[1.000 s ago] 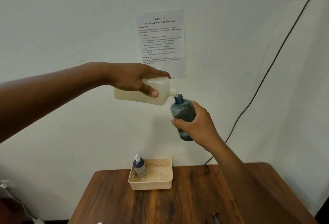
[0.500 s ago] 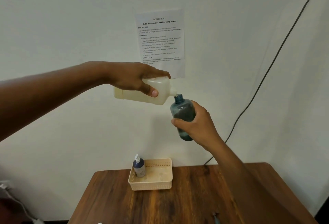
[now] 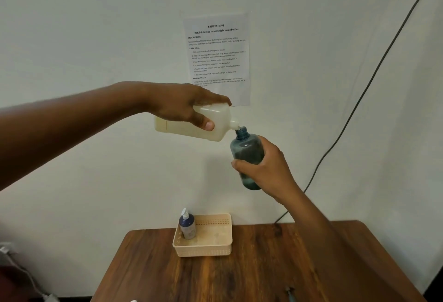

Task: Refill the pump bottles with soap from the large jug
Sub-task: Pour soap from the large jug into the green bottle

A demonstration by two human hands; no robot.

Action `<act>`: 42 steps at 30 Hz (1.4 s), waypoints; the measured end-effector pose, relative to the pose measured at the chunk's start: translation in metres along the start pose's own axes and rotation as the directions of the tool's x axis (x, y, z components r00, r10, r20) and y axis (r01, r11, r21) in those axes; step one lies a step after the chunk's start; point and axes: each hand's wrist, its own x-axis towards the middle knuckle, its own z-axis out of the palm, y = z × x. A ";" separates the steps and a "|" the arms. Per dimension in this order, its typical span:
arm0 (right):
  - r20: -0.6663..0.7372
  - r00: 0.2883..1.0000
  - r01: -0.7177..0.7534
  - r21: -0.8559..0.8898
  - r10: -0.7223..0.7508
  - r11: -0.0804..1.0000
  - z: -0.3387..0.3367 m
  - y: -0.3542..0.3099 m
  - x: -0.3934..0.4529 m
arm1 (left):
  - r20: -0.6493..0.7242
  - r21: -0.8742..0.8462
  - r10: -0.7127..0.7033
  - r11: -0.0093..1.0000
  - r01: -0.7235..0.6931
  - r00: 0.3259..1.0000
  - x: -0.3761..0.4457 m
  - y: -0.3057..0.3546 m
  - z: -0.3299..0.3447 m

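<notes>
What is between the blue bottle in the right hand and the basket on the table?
Nothing: below the blue bottle only bare wall shows down to the basket, head view.

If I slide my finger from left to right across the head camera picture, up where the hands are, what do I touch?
left hand → big soap jug → blue bottle → right hand → black cable

Your single head camera is looking forward and slightly down toward the wall sheet (image 3: pixel 217 58), facing it nearly square. It is sitting close enough that both forearms are entering from the lower corners, below the sheet, with the wooden table (image 3: pixel 263 273) beneath.
</notes>
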 end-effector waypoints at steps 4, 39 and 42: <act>0.003 1.000 0.008 0.000 -0.008 1.000 0.001 -0.001 0.000 | -0.008 0.002 0.004 1.000 -0.004 1.000 -0.001 0.000 -0.001; -0.011 1.000 0.005 -0.007 -0.005 1.000 -0.003 -0.004 0.002 | 0.017 0.020 0.035 0.999 -0.035 0.999 0.004 0.007 -0.009; -0.011 1.000 -0.001 0.000 0.001 1.000 -0.002 -0.004 0.002 | 0.017 0.014 0.035 0.999 -0.035 0.999 0.004 0.006 -0.008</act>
